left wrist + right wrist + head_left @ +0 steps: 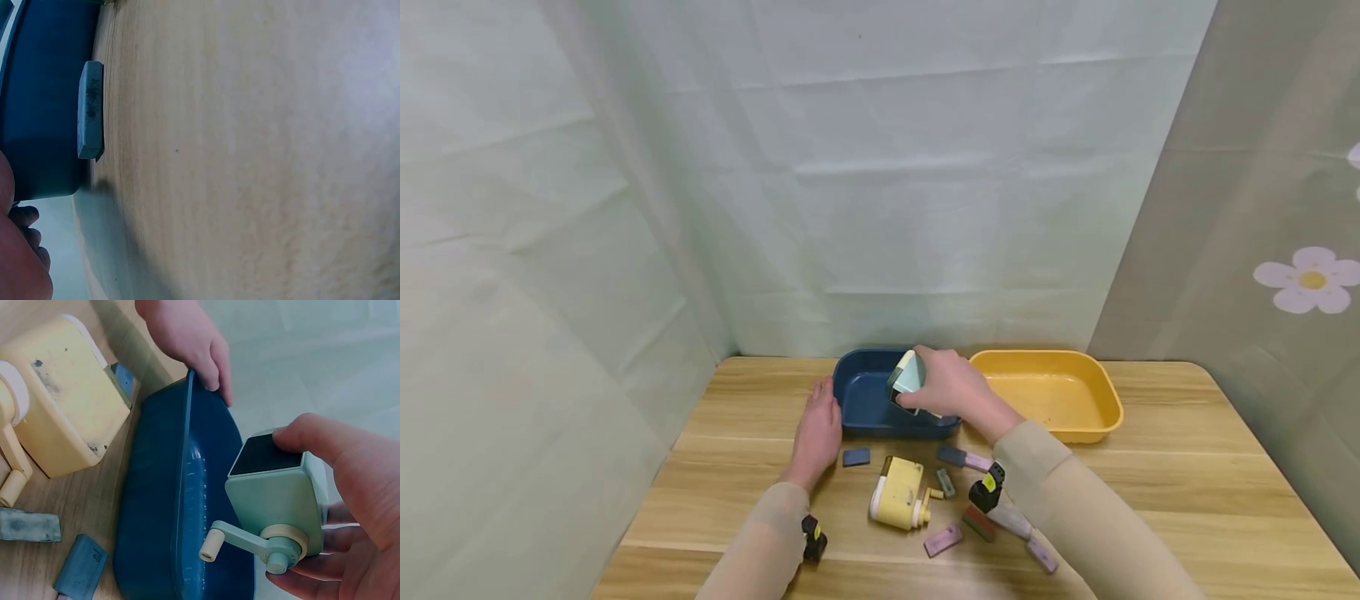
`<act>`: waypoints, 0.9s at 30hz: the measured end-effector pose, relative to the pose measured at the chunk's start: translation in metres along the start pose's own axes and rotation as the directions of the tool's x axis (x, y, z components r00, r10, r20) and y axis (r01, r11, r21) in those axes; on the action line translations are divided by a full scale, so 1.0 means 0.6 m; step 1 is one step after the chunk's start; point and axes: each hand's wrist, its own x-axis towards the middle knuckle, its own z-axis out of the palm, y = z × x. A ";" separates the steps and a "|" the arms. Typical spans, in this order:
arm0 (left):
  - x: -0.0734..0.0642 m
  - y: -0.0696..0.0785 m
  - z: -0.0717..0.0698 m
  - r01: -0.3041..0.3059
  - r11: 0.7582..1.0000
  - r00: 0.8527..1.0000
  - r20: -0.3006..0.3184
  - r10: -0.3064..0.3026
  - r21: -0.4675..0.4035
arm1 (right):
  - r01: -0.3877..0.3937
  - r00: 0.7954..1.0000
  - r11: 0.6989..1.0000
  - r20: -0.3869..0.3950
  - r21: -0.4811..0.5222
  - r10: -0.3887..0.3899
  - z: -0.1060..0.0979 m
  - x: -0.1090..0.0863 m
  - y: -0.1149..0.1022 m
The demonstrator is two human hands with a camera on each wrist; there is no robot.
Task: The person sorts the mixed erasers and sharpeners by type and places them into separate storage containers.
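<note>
My right hand holds a pale green crank pencil sharpener over the blue tray. Its thumb presses the sharpener's black panel, and the other fingers curl beneath. The crank points towards the tray in the right wrist view. At the tray's left end, my left hand grips the rim, the thumb on its edge and the fingers along the outside; part of this grip is hidden. In front of the tray, a yellow crank pencil sharpener lies on the table.
A yellow tray stands right of the blue one. Several small blocks, like erasers, lie in front: a blue block, a pink block, a red-and-green block and a grey block. Behind the table hangs a pale curtain.
</note>
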 end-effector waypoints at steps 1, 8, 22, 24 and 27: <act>0.000 0.000 0.000 0.000 1.000 1.000 0.001 0.000 -0.001 | -0.003 1.000 1.000 0.004 -0.011 0.003 0.001 0.003 -0.001; 0.001 -0.002 0.005 -0.007 1.000 1.000 -0.010 0.007 -0.004 | -0.003 0.999 0.998 0.039 -0.059 0.005 0.014 0.018 -0.004; 0.000 -0.005 0.007 -0.012 1.000 1.000 -0.019 0.013 0.012 | 0.038 0.996 0.994 0.089 -0.100 -0.029 0.031 0.034 -0.006; -0.001 -0.004 0.005 -0.006 1.000 1.000 -0.016 0.006 0.013 | 0.052 0.994 0.992 0.099 -0.112 -0.040 0.034 0.037 -0.007; -0.002 -0.002 0.003 0.002 1.000 1.000 -0.015 -0.001 0.009 | 0.070 0.992 0.990 0.111 -0.126 -0.056 0.037 0.040 -0.010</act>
